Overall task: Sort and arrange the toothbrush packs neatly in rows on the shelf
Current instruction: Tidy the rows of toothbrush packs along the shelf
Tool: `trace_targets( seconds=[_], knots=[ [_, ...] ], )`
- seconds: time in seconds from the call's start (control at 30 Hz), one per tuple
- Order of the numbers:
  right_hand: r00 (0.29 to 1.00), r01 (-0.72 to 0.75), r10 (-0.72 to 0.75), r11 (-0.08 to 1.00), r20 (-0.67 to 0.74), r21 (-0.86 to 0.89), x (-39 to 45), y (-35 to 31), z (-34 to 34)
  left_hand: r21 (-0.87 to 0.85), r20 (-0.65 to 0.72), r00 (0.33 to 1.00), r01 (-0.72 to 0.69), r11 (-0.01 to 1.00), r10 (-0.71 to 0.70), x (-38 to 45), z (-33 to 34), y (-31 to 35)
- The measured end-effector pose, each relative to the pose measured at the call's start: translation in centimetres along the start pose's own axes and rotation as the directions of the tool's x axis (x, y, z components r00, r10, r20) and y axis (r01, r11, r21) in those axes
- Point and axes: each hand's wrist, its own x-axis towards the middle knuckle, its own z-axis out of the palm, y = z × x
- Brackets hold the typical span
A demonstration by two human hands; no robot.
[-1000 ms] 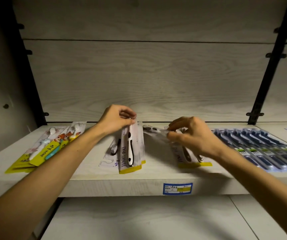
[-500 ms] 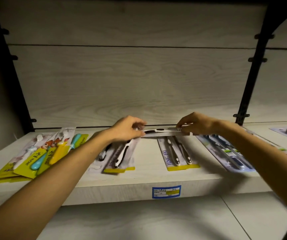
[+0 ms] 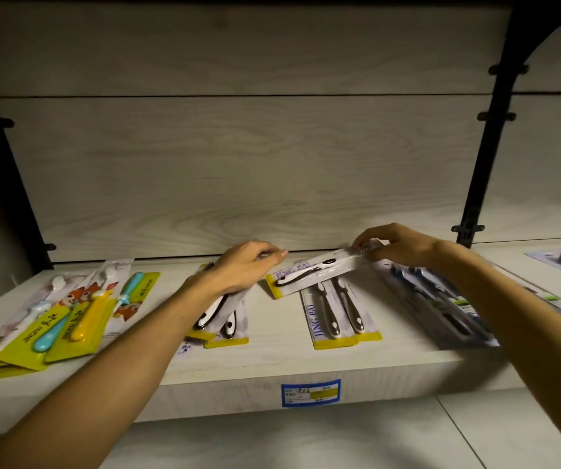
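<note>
Fingers of my right hand (image 3: 404,247) pinch the top end of a JING PAI pack (image 3: 319,270), holding it slantwise just above the paired pack (image 3: 338,311) lying flat on the shelf (image 3: 272,370), probably so I can square it onto that row. My left hand (image 3: 245,265), left of the held pack, presses down on the black-and-white packs (image 3: 220,319), steadying their stack. Further left lie the yellow children's packs (image 3: 62,316); right of the held pack, dark blue packs (image 3: 441,306)

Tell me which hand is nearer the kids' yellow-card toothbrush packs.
Left. The left hand rests on the middle packs, just right of the kids' yellow-card packs; the right hand is farther right.
</note>
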Motion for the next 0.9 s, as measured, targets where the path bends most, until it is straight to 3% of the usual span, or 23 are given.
trace_targets(
  seconds=[0.13,0.37,0.63,0.77,0.9],
  knots=[
    [0.996,0.088,-0.087,0.996,-0.034,0.019,2.2,-2.8,1.8,0.151,-0.123,0.981,0.165,0.975,-0.148,0.0,-0.9,-0.2],
    [0.995,0.099,-0.099,0.995,-0.033,0.0,5.5,-7.1,5.1,0.252,-0.097,0.957,0.288,0.924,-0.272,-1.6,-2.6,-1.9],
    [0.969,0.238,-0.231,0.967,0.083,-0.092,6.1,-8.2,7.9,-0.057,-0.246,0.929,0.271,0.961,-0.277,-0.5,-2.9,-2.4],
    [0.972,0.233,-0.234,0.968,-0.005,0.095,5.4,-7.6,7.6,-0.215,-0.304,0.915,0.205,0.955,-0.265,-0.1,-3.3,-1.7],
    [0.983,0.184,-0.159,0.91,-0.096,0.372,5.9,-8.1,8.0,-0.335,-0.258,0.936,0.146,0.931,-0.239,-0.2,-2.5,-0.7]
  ],
)
